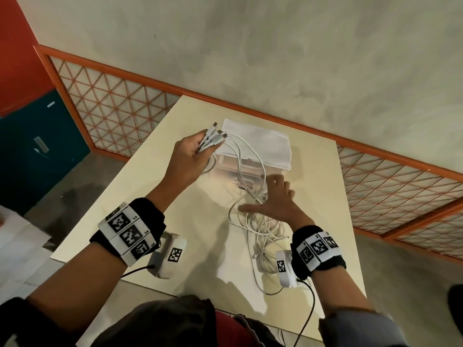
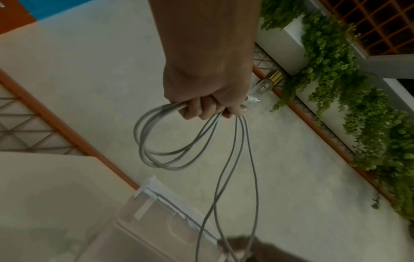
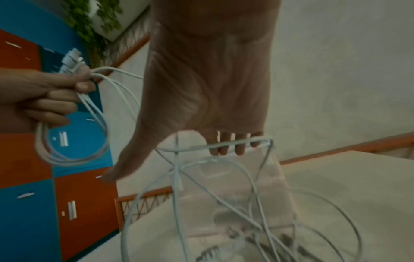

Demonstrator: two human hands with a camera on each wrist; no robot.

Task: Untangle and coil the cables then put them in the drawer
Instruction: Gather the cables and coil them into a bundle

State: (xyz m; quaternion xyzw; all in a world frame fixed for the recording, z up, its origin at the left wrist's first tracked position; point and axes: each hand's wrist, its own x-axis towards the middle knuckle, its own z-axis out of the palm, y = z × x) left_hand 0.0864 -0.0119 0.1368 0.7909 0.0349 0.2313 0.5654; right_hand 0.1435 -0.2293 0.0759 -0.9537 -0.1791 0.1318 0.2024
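Observation:
My left hand (image 1: 200, 149) is raised over the table and grips a bundle of white cables (image 1: 213, 140) just below their plugs; short loops hang from it (image 2: 156, 141). Long strands run down from that hand (image 2: 208, 109) past the small translucent drawer unit (image 1: 253, 144) to a loose white tangle (image 1: 265, 234) on the table. My right hand (image 1: 273, 196) is spread low over the tangle with the thumb stretched out. One strand (image 3: 233, 143) lies across its fingers (image 3: 224, 148). The wrist view shows the drawer unit (image 3: 235, 195) just behind the tangle.
The cream table (image 1: 125, 209) stands against an orange lattice railing (image 1: 112, 108). Blue and orange lockers (image 1: 37, 146) are off to the left. Green plants (image 2: 336, 88) hang beyond the railing. Black wrist-camera leads trail off the table's near edge.

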